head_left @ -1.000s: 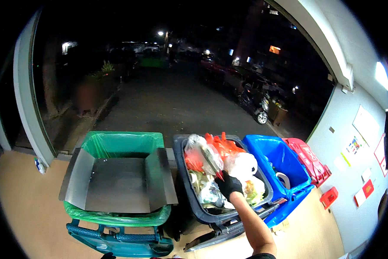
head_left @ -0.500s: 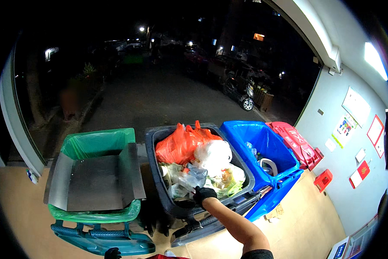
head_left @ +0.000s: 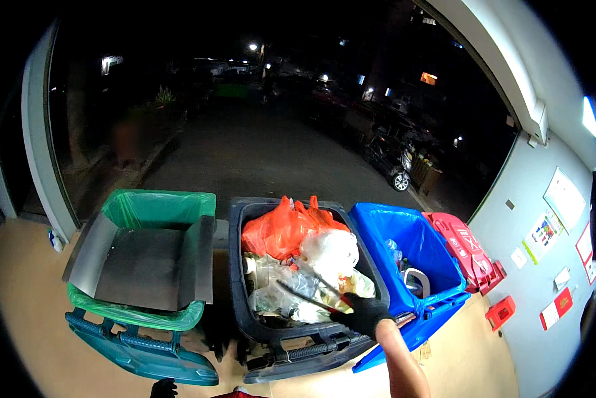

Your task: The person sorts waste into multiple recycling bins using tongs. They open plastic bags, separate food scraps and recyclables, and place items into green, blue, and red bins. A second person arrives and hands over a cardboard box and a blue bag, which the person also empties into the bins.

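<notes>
My right hand [head_left: 365, 316], in a black glove, is closed on dark tongs [head_left: 306, 296]. Their two arms spread apart over the near part of the grey bin [head_left: 382, 282], just above the rubbish. Inside lie a red plastic bag [head_left: 288, 229], a white tied bag [head_left: 330, 251] and clear crumpled bags [head_left: 281, 292]. Whether the tong tips touch anything, I cannot tell. My left hand [head_left: 163, 389], also black-gloved, shows only in part at the lower edge, below the teal lid [head_left: 145, 358]; its fingers are not clear.
To the left stands a green-lined bin [head_left: 159, 202] with a metal chute [head_left: 149, 265] on it. A blue bin [head_left: 371, 222] with bottles is on the right, then a red bin [head_left: 454, 232]. A red stool [head_left: 500, 312] stands by the wall. Outside, a scooter [head_left: 401, 169] is parked.
My right hand has drawn back and right from the clear bags, and the tongs now show over the bin. The view has shifted a little. My left hand stays low.
</notes>
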A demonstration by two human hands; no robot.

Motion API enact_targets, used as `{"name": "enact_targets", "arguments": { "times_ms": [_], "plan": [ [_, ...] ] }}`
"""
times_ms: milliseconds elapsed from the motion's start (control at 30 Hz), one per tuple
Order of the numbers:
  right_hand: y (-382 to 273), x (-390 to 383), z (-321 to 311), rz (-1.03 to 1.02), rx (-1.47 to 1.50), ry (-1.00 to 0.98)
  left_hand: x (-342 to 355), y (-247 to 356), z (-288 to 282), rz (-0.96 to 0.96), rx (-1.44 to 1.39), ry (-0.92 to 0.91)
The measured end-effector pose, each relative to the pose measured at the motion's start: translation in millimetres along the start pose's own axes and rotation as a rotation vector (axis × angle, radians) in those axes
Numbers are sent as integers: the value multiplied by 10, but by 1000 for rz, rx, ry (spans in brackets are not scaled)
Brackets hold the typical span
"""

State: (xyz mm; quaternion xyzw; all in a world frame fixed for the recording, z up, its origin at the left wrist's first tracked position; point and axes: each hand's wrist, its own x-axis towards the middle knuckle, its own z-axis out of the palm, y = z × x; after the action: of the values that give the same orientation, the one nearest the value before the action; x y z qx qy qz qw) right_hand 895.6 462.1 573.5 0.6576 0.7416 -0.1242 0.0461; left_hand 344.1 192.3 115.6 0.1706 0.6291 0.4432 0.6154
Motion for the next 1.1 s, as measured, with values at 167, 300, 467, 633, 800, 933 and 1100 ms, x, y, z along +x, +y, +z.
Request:
{"name": "enact_targets", "arguments": {
  "times_ms": [167, 300, 467, 633, 800, 933, 1100],
  "plan": [
    [438, 596, 259, -58, 136, 531, -40, 165, 57, 0, 63, 68],
    [565, 867, 361, 273, 71, 258, -208, 319, 138, 65, 93, 64],
    [652, 1051, 492, 340, -54, 161, -317, 16, -21, 81, 18, 28],
    [790, 1566, 860, 333, -298, 148, -399, -310, -301, 82, -110, -27],
    [648, 2158, 1150, 341, -319, 94, -568, -305, -301, 53, -68, 104],
    [716, 1847, 780, 358, -35, 217, -393, -132, -247, 66, -42, 84],
    [1240, 1581, 499, 459, -16, 224, -287, -93, -205, 74, -40, 63]
  ]
}}
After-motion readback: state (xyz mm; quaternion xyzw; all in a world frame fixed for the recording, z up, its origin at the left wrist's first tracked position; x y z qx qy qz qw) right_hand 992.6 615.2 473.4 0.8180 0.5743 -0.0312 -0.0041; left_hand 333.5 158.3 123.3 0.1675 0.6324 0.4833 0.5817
